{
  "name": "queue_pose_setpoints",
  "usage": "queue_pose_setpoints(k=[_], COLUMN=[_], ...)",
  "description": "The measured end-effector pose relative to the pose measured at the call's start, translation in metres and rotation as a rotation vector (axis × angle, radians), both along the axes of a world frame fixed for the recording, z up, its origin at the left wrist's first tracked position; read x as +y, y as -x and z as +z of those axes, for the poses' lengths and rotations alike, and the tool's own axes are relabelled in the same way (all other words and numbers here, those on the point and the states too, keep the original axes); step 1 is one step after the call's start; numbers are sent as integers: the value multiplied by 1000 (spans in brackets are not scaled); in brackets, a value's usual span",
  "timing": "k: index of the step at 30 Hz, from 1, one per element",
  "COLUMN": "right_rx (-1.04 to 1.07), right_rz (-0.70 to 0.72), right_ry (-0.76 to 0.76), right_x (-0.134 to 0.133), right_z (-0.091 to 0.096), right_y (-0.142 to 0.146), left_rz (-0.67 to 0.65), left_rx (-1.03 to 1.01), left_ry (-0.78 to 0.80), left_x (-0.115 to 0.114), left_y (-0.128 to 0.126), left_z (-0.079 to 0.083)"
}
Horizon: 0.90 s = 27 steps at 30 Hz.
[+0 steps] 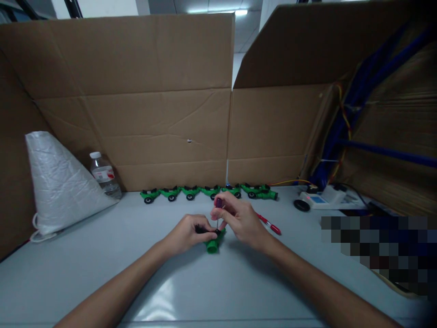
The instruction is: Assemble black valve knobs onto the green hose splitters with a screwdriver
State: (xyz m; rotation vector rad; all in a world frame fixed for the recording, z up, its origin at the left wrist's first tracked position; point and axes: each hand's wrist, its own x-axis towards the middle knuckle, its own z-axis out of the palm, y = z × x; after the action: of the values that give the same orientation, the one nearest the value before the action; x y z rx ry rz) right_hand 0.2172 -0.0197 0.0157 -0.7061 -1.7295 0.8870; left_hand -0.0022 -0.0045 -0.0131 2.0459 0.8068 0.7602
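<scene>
In the middle of the table, my left hand (193,233) grips a small green toy vehicle (213,246) with black parts, partly hidden by the fingers. My right hand (241,218) pinches the dark handle of a small screwdriver (219,203) held upright. Its thin metal shaft points down at a black part of the toy, close to my left thumb. Whether the tip sits in a screw is too small to tell. A red pen (269,224) lies on the table just right of my right hand.
Several similar green toy vehicles (190,193) stand in a row along the cardboard wall (153,123). At the left are a silvery bag (61,182) and a water bottle (104,175). A power strip (327,198) and a black ring (302,205) lie at the right.
</scene>
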Motion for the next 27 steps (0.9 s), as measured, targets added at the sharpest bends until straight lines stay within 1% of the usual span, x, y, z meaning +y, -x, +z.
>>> queue_pose_setpoints(k=[2,3,5,7,9,10,13,17,20,23,25,27], right_rx=[34,59,93,75,57,54,74,108,110,123,132,135], right_rz=[29,78,235,396,471,482,445,317,200,88,88,174], right_ry=[44,86,179,236,255,257,235,164,123,109,128,170], right_x=[4,6,10,13,14,13,12,9,5,1,1,2], right_z=[2,4,10,16,20,20,15,7,3,-1,-3,-3], right_y=[-1,-3,-9,-15,-19,-20,-17,-11,-5,3,6,5], left_rz=[-20,-41,-102,-158,-181,-178,-134,-41,0,11,-11,-58], left_rx=[18,18,-1,-8,11,22,32,30,101,150,146,129], left_ry=[-34,-35,1,54,80,81,67,40,-50,-158,-226,-256], left_x=[2,3,5,6,5,5,4,-1,-6,-11,-11,-11], left_y=[1,2,3,4,5,5,4,0,-4,-8,-8,-8], left_z=[2,3,4,5,5,5,3,-2,-3,1,5,9])
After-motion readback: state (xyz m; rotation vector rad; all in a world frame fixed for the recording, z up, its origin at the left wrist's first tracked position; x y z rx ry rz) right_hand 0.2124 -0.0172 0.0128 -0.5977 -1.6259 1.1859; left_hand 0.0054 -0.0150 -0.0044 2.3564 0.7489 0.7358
